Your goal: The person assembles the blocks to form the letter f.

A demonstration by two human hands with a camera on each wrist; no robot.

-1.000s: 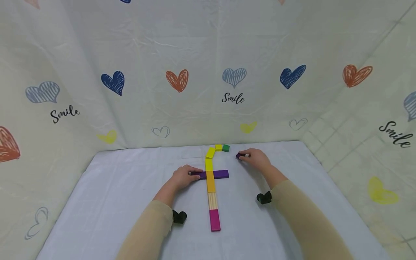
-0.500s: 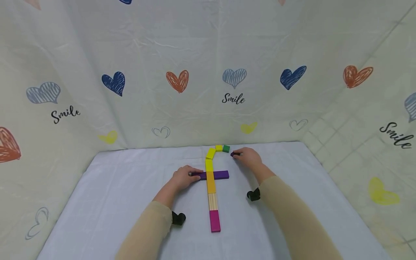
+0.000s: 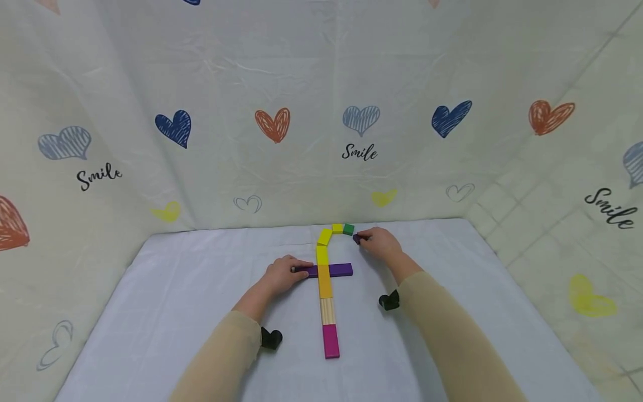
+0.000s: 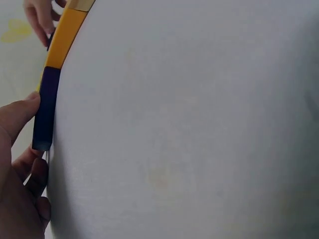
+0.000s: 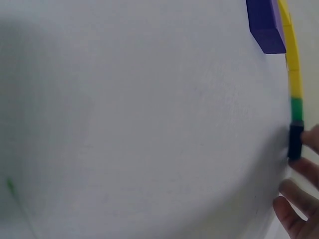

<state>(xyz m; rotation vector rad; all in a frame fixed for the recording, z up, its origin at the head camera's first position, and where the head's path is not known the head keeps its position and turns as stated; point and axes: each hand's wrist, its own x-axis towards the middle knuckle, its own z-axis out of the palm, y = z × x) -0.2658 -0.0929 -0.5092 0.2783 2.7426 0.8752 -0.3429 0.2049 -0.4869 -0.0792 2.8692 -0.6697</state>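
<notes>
A row of flat wooden blocks runs up the table: a pink block (image 3: 331, 341), a striped natural-wood block (image 3: 327, 311), an orange block (image 3: 325, 281), several yellow blocks (image 3: 322, 255) curving right, and a green block (image 3: 349, 229). Purple blocks (image 3: 341, 270) stick out to both sides of the orange one. My left hand (image 3: 282, 273) holds the outer end of the left purple block (image 4: 46, 107) between thumb and finger. Just right of the green block, my right hand (image 3: 383, 244) pinches a small dark purple block (image 5: 295, 141), partly covered by the fingers.
A white cloth covers the table (image 3: 211, 312), and a heart-printed sheet (image 3: 301, 184) hangs close behind its far edge. Black wrist pieces (image 3: 389, 301) sit at both sleeve cuffs. The curved end of the row lies near the far edge.
My right hand has carried the small dark purple block leftward, close to the green block. The left hand stays on its purple block, and the rest of the row keeps its place.
</notes>
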